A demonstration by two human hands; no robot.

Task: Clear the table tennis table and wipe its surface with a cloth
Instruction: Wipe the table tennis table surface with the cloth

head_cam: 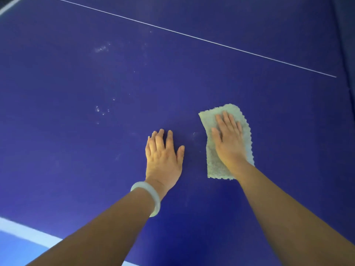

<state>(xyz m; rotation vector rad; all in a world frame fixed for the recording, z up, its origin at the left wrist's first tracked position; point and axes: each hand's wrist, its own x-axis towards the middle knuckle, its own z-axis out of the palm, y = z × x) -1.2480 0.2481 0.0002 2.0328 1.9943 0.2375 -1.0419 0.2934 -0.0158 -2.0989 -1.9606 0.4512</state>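
The dark blue table tennis table (76,83) fills the view. A pale green cloth (215,164) with a wavy hem lies flat on it at centre right. My right hand (229,139) presses down on the cloth with straight fingers. To the left of the cloth, my left hand (163,156) rests flat on the bare table surface, fingers spread, a pale bangle (148,198) on the wrist. Whitish smudges (100,48) and specks (101,111) mark the surface to the left of and beyond the hands.
A thin white line (192,36) runs diagonally across the far part of the table. The table's white edge stripe (25,232) shows at the bottom left. The table's right edge (343,73) is at the far right.
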